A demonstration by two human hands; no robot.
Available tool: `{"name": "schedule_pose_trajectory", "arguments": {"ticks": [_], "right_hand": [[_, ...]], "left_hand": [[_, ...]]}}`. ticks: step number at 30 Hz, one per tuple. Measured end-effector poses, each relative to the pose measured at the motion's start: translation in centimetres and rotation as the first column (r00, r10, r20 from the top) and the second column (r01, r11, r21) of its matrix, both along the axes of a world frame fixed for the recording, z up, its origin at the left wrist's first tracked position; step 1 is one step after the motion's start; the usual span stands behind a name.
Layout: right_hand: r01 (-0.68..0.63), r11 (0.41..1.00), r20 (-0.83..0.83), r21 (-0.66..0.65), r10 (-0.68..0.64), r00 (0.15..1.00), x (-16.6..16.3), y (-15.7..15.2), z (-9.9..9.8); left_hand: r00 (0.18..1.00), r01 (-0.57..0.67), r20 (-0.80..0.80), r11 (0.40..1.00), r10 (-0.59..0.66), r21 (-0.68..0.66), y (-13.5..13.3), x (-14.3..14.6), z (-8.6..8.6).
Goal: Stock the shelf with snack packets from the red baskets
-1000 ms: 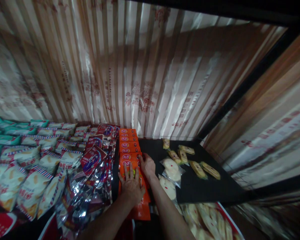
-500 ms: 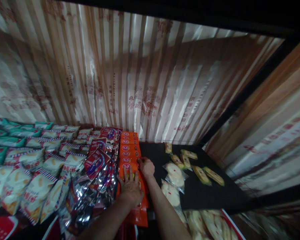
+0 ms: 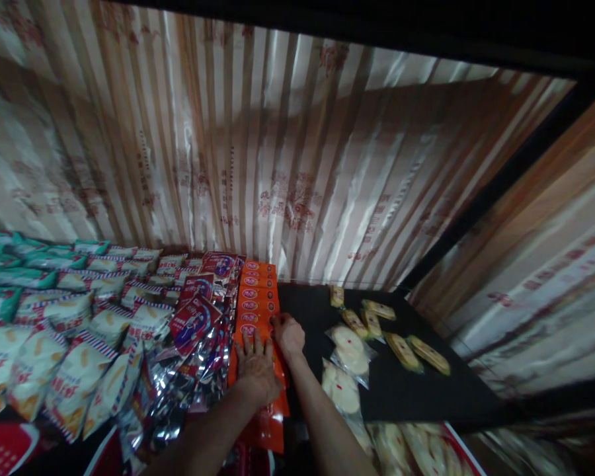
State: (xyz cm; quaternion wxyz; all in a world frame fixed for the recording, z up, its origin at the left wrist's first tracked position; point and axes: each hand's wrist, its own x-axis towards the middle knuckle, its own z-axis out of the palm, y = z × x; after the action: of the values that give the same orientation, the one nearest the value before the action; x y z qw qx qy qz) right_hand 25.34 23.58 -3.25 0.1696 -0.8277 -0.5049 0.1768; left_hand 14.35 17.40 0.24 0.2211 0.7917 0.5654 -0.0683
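Note:
A row of overlapping orange snack packets (image 3: pixel 258 294) runs from the back of the black shelf (image 3: pixel 406 396) toward me. My left hand (image 3: pixel 255 373) lies flat on the nearer packets, fingers spread and holding nothing. Against the right edge of the row, my right hand (image 3: pixel 288 336) is closed, with thumb and fingertips pinched at a packet's edge; its other fingers are curled under and partly hidden. Shiny dark red and silver packets (image 3: pixel 196 324) are piled along the row's left side, close to my left hand.
White and red snack bags (image 3: pixel 74 377) fill the left, with green bags (image 3: pixel 0 307) behind. On the right lie clear-wrapped round white pieces (image 3: pixel 350 350) and small yellow packs (image 3: pixel 401 350). Below the front edge is a box of pale wrapped food (image 3: pixel 426 449). Printed sheeting (image 3: pixel 292 165) hangs behind.
The view has shifted slightly. My left hand has moved a little to the left on the orange packets, and their near end has shifted left. My right hand stays at their right edge.

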Motion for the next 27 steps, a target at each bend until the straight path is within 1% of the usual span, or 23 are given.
{"name": "schedule_pose_trajectory", "arguments": {"ticks": [2, 3, 5, 7, 10, 12, 14, 16, 18, 19, 21, 23, 27], "right_hand": [[-0.002, 1.0, 0.009, 0.005, 0.002, 1.0, 0.1, 0.2, 0.0], [0.002, 1.0, 0.016, 0.031, -0.003, 1.0, 0.2, 0.4, -0.1], [0.016, 0.992, 0.01, 0.126, -0.018, 1.0, 0.5, 1.2, -0.4], [0.026, 0.97, -0.044, 0.242, -0.016, 0.999, 0.9, 2.3, -0.7], [0.057, 0.932, -0.251, 0.358, 0.037, 0.967, 1.7, 4.4, -1.0], [0.09, 0.909, -0.41, 0.406, 0.093, 0.907, 2.2, 5.9, -1.0], [0.108, 0.889, -0.531, 0.445, 0.164, 0.831, 2.6, 7.3, -0.9], [0.12, 0.886, -0.619, 0.448, 0.211, 0.757, 2.7, 8.8, -0.9], [0.135, 0.901, -0.679, 0.412, 0.204, 0.705, 2.5, 10.2, -0.9], [0.144, 0.91, -0.695, 0.388, 0.186, 0.695, 2.4, 10.8, -0.9], [0.151, 0.926, -0.701, 0.345, 0.148, 0.698, 2.2, 11.7, -0.9], [0.138, 0.934, -0.689, 0.33, 0.138, 0.711, 2.1, 12.2, -1.0], [0.109, 0.931, -0.656, 0.349, 0.16, 0.738, 2.3, 12.2, -1.4]], "left_hand": [[1.0, 0.004, 0.019, 1.0, -0.004, -0.002, 0.1, -0.2, 0.1], [0.999, 0.01, 0.03, 1.0, -0.01, -0.001, 0.2, -0.3, 0.1], [0.999, 0.018, 0.05, 1.0, -0.019, 0.008, 0.5, -0.4, 0.4], [0.998, 0.008, 0.063, 0.999, -0.01, 0.033, 1.0, -0.4, 0.8], [0.998, -0.03, 0.053, 0.998, 0.027, 0.056, 2.2, -0.3, 1.3], [0.999, -0.037, 0.015, 0.999, 0.036, 0.039, 3.0, -0.2, 1.4], [0.999, -0.022, -0.024, 1.0, 0.022, 0.018, 3.7, -0.2, 1.2], [0.999, 0.002, -0.04, 1.0, -0.002, 0.007, 4.1, -0.2, 0.9], [0.999, 0.012, -0.05, 1.0, -0.012, 0.006, 4.3, -0.2, 0.6], [0.998, 0.012, -0.06, 1.0, -0.011, 0.007, 4.4, -0.1, 0.5], [0.997, 0.016, -0.071, 1.0, -0.016, 0.005, 4.5, 0.0, 0.4], [0.997, 0.016, -0.071, 1.0, -0.016, 0.002, 4.6, 0.1, 0.3], [0.999, 0.01, -0.047, 1.0, -0.01, -0.002, 4.7, 0.0, 0.5]]}}
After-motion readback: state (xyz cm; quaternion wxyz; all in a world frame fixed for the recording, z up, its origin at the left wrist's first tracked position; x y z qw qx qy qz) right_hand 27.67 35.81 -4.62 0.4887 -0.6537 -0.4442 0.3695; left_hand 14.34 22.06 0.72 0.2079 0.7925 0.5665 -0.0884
